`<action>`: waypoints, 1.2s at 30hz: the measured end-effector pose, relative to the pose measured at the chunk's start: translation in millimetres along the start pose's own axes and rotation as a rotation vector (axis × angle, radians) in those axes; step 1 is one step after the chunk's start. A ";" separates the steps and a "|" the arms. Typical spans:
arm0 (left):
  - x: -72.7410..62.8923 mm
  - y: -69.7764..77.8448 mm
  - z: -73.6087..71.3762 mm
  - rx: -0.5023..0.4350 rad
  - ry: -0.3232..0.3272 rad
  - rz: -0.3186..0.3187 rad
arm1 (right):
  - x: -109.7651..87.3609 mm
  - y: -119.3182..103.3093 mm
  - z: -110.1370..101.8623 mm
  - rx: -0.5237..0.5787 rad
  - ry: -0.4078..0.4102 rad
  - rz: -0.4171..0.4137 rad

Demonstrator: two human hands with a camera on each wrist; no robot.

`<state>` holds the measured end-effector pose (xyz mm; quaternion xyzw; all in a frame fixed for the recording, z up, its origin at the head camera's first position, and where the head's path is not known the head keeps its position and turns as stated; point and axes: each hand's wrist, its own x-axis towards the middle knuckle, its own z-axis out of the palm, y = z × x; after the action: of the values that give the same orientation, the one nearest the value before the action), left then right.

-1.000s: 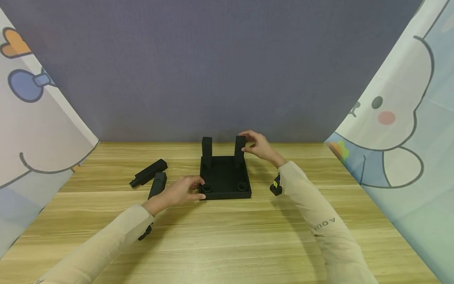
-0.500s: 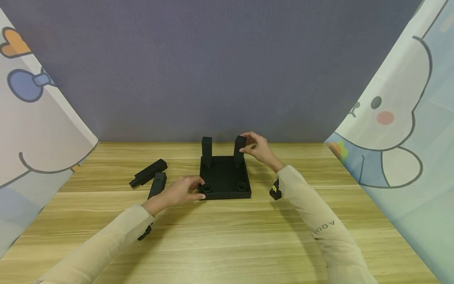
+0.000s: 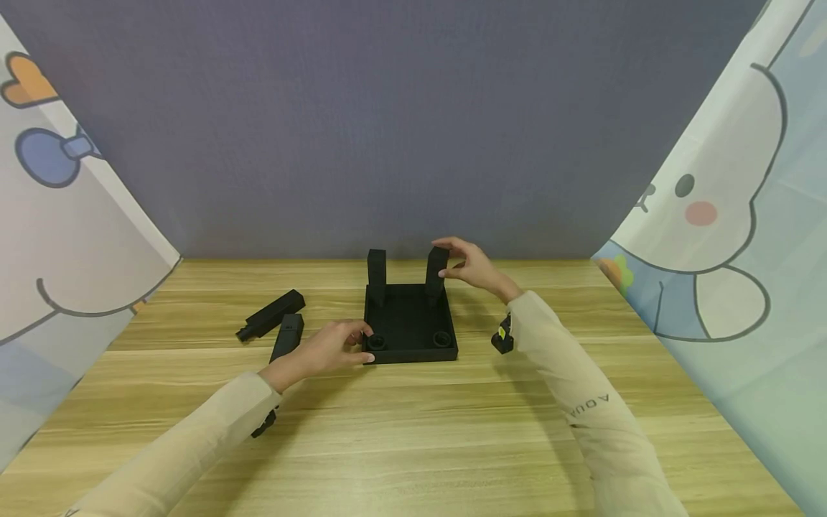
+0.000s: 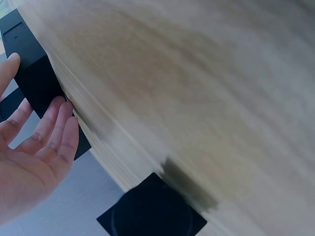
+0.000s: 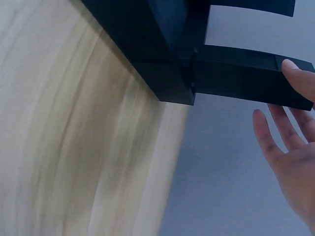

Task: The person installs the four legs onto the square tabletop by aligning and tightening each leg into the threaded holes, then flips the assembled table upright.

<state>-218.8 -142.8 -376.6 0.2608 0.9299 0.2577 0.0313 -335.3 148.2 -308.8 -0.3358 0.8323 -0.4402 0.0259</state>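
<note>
A black square tray-like base point(image 3: 411, 319) lies on the table, with round sockets point(image 3: 442, 339) at its front corners. Two black square legs stand upright at its back corners. My right hand point(image 3: 474, 266) pinches the right leg point(image 3: 436, 269) near its top, thumb in front and fingers behind. In the right wrist view that leg point(image 5: 236, 73) meets the base's corner. The left leg point(image 3: 377, 273) stands untouched. My left hand point(image 3: 329, 347) grips the base's front left corner; in the left wrist view the thumb and fingers lie on the base point(image 4: 37, 81).
Two loose black legs lie left of the base: one angled point(image 3: 274, 314), with a narrower end, the other point(image 3: 289, 330) partly behind my left forearm. A grey partition point(image 3: 407, 143) rises at the table's back edge. Printed cartoon sheets point(image 3: 717, 215) flank both sides.
The right leg has turned slightly, its top now showing a corner toward me. My right hand has shifted a little around it. My left hand and the base have stayed put.
</note>
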 end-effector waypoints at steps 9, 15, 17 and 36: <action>-0.1 -0.8 0.0 -0.006 -0.008 -0.006 | 5.6 20.2 3.8 -0.029 0.039 0.020; -0.1 -1.1 -0.2 -0.006 -0.007 -0.003 | 2.9 25.6 13.0 -0.041 0.149 0.000; 0.1 -0.6 -0.1 -0.004 -0.005 -0.002 | 2.6 26.2 15.3 -0.032 0.176 -0.006; -0.8 1.1 -0.7 -0.002 -0.004 -0.002 | 5.9 24.5 6.8 -0.060 0.076 0.028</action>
<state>-217.7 -142.7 -375.6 0.2601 0.9299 0.2580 0.0338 -350.7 149.4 -329.9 -0.3078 0.8500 -0.4273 -0.0097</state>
